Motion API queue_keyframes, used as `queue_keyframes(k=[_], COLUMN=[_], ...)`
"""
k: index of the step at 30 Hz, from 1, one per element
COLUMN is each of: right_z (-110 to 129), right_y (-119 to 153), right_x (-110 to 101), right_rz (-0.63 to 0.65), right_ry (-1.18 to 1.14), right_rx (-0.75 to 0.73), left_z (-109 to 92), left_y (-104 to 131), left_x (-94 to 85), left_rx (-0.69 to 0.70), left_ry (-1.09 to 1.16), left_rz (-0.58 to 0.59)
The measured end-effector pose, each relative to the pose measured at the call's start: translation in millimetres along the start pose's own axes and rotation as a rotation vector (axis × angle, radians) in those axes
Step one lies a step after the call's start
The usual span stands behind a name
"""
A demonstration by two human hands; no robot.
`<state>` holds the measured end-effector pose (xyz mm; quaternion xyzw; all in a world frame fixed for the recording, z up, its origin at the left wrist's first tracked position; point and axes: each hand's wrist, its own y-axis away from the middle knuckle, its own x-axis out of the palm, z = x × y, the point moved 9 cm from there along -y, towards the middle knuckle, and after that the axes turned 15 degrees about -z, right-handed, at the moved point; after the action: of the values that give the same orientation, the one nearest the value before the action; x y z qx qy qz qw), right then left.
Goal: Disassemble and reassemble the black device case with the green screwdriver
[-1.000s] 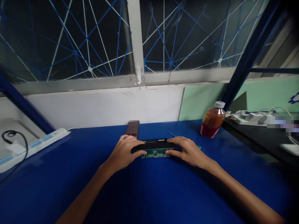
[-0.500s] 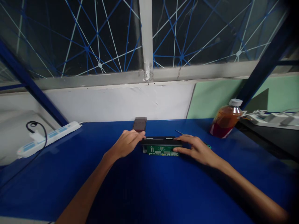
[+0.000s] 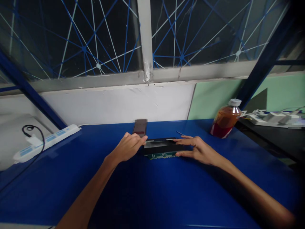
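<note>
The black frame (image 3: pixel 164 148) stretches crosswise between the curled left fingers (image 3: pixel 143 140), whose grip I cannot tell, and right fingers (image 3: pixel 189 142) pinching its right end.

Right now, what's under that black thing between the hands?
A green circuit board peeks out below the near edge of the black thing. Anything else underneath is covered up.

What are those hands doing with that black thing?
The right hand has its grip on the right end of the black part, and the left hand is at its left end. A green circuit board shows along its near side. It is all on the blue table.
</note>
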<state>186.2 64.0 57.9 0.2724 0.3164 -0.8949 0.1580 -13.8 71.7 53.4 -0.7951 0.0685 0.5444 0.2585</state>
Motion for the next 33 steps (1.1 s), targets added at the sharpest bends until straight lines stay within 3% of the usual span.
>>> queue_keyframes(k=[5, 10, 14, 19, 25, 29, 33], right_z=[4.1, -1.0, -6.2, -11.2, -14.2, -20.9, -24.7], right_y=[2.3, 6.2, 7.1, 13.0, 26.8, 33.7, 49.5], right_x=[3.3, -2.7, -6.9, 7.3, 30.3, 33.1, 44.2], right_rz=[0.002, -0.034, -0.030, 0.080, 0.274, 0.321, 0.497], right_ry=[-0.037, -0.037, -0.133, -0.317, -0.481, -0.416, -0.316], right_rx=[0.054, 0.244, 0.346, 0.480, 0.624, 0.641, 0.657], left_z=[2.1, 1.2, -18.4, -36.2, -45.7, -50.0, -51.2], left_y=[0.3, -3.6, -3.7, 1.0, 6.6, 8.3, 10.1], left_x=[-1.1, -13.4, -23.6, -20.0, -3.8, -0.6, 6.0], left_rx=[0.010, -0.007, 0.081, 0.198, 0.250, 0.270, 0.292], left_ry=[0.020, 0.096, 0.268, 0.281, 0.336, 0.326, 0.282], left_rz=[-0.053, -0.155, -0.151, -0.099, 0.052, 0.066, 0.069])
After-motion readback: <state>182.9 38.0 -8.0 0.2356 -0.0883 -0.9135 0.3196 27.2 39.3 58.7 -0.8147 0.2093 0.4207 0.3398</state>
